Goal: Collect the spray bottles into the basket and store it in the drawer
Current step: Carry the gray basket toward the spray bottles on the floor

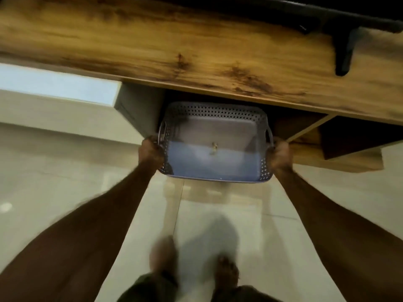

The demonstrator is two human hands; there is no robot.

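1. Nearest to me: 2 bare feet (165, 253) on the pale tiled floor (65, 182), badly blurred, with dark shorts at the bottom edge.
2. Both forearms reach forward and down from the lower corners.
3. Left hand (151, 150) grips the left rim of the basket (214, 164), fingers curled round the edge just below the left handle slot.
4. Right hand (281, 155) grips the right rim, fingers curled at the edge; blur is heavy there, so I can't tell finger spacing.
5. The basket is grey-blue plastic with perforated walls, held level between the 2 hands above the floor. Near half sits out in the light, far half is in shadow under the wooden top (174, 46).
6. Inside I see only 1 small tan speck near the middle of the base; I can't tell what it is.
7. Far rim sits in the open cabinet recess (294, 127) under the top.
8. White drawer front (58, 88) sticks out at left.
9. Black bracket-like object (346, 53) on the top, far right.
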